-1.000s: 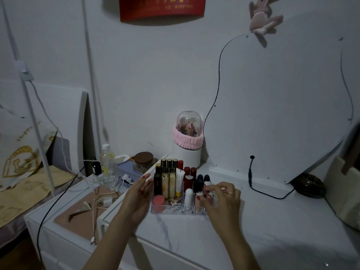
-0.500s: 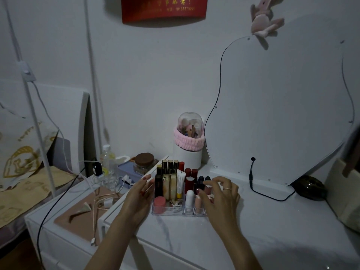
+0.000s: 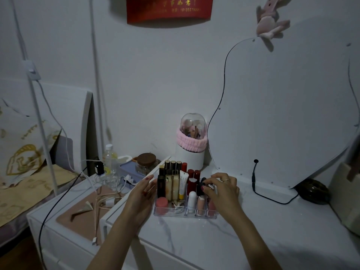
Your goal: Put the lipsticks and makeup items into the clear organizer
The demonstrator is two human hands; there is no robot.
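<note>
A clear organizer (image 3: 171, 213) stands on the marble-patterned tabletop (image 3: 243, 240), filled with upright lipsticks (image 3: 192, 177), dark-capped tubes (image 3: 172, 165), a white tube (image 3: 182, 183), a white stick (image 3: 192, 197) and a pink jar (image 3: 162, 203). My left hand (image 3: 143, 199) rests flat with straight fingers against the organizer's left side. My right hand (image 3: 222, 191) hovers over the right compartments, its fingertips pinching a small dark-capped makeup item (image 3: 203, 183) there.
A white brush holder with clear dome and pink band (image 3: 191, 141) stands behind the organizer. A large mirror panel (image 3: 282, 114) leans on the wall, its black cable (image 3: 268, 195) on the table. Left, a lower cabinet (image 3: 64, 221) holds cables, a bottle (image 3: 110, 162) and a jar (image 3: 146, 166).
My right hand has shifted slightly back over the right compartments and now pinches a dark-capped item. My left hand stays against the organizer's left side.
</note>
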